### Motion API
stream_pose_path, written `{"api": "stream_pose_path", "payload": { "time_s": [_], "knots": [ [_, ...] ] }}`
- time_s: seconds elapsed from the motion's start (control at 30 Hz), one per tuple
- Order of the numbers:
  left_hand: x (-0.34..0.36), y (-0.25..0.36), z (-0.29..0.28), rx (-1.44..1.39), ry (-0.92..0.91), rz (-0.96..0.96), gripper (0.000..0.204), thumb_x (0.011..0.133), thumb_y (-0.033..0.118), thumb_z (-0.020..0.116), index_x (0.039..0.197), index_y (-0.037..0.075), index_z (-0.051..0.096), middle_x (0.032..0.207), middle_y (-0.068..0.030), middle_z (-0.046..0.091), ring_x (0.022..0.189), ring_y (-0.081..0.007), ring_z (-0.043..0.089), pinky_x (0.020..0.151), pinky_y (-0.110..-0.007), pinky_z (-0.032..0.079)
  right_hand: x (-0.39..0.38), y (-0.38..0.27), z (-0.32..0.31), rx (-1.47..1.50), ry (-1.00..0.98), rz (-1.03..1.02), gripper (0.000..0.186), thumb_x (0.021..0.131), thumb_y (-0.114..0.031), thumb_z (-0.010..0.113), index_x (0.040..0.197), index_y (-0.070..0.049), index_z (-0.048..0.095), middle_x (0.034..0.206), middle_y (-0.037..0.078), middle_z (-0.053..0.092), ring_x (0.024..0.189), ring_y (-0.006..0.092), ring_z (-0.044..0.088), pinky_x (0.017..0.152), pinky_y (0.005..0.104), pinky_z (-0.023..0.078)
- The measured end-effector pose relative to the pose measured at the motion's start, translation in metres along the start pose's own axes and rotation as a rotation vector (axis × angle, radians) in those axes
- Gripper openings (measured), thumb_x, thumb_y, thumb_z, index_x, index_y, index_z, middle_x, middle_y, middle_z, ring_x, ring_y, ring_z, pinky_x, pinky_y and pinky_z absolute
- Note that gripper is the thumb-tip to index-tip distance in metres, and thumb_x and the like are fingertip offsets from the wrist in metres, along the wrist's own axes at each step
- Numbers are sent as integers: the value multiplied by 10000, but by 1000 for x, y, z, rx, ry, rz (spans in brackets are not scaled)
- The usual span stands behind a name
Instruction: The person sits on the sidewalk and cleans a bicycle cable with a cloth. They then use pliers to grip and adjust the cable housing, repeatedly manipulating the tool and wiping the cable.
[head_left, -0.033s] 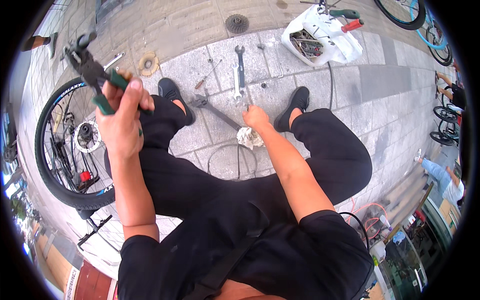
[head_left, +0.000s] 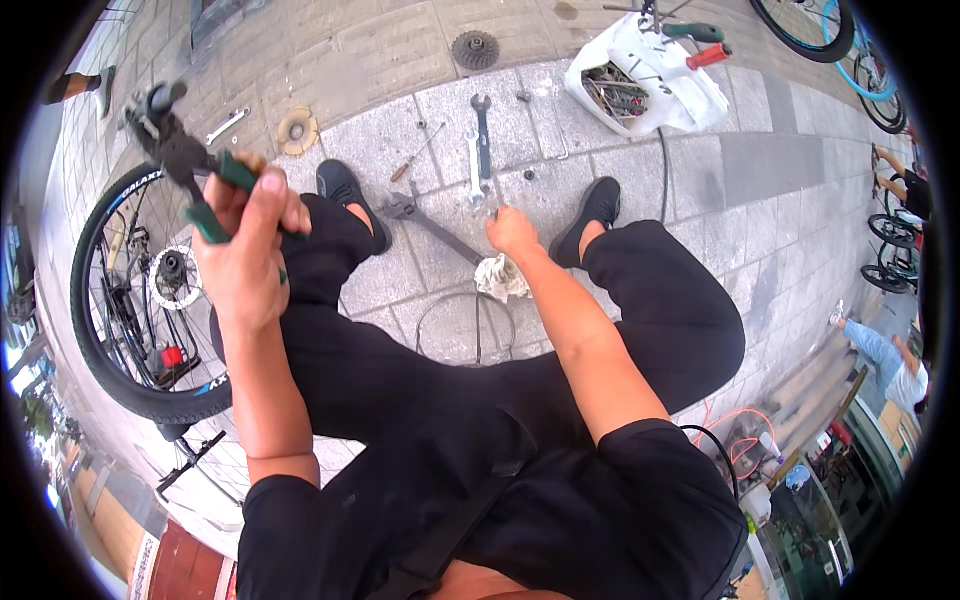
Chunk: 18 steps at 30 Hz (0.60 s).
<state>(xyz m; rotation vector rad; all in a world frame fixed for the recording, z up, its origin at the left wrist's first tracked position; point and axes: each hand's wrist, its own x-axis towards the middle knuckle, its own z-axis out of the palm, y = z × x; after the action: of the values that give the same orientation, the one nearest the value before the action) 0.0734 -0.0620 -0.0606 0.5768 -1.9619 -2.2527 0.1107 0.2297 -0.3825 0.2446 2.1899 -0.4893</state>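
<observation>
My left hand (head_left: 245, 245) is raised over the bicycle wheel and wraps round the dark green handles of a pair of pliers (head_left: 183, 155). The jaws of the pliers point up and to the left. My right hand (head_left: 512, 230) is closed low over the paving. Something small shows at its fingertips, too little to name. Just beyond it lie a silver wrench (head_left: 474, 165) and a dark wrench (head_left: 483, 130), side by side. A large adjustable wrench (head_left: 438, 228) reaches from near my left shoe to a crumpled white rag (head_left: 502, 277) under my right wrist.
A bicycle wheel (head_left: 92, 310) lies at my left. Ahead are a cassette (head_left: 475, 49), a brownish disc (head_left: 297, 131), a small screwdriver (head_left: 399, 173) and a white container (head_left: 600, 100) of tools. A thin cable loop (head_left: 419, 325) lies between my legs. People and bicycles are at the right.
The pliers in my left hand have dipped slightly. My right hand keeps its place, closed, and the tools on the ground lie as before.
</observation>
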Motion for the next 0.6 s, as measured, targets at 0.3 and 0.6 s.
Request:
{"api": "stream_pose_path", "payload": {
  "time_s": [0.3,0.6],
  "knots": [
    [14,6,21,119,-35,-50,360,961,44,669,1270,-22,495,945,-90,552,738,-146,539,676,-334,486,117,-36,-20,46,237,57,372,924,-296,685,1160,-9,667,1226,269,672,1147,435,671,988,499,538],
    [22,10,28,194,-13,-125,423,903,36,686,1267,-34,482,909,-82,526,765,-149,533,685,-312,470,135,-53,-20,58,223,127,555,887,-306,711,1293,36,550,1325,284,613,1230,412,626,1054,478,497]
  ]
}}
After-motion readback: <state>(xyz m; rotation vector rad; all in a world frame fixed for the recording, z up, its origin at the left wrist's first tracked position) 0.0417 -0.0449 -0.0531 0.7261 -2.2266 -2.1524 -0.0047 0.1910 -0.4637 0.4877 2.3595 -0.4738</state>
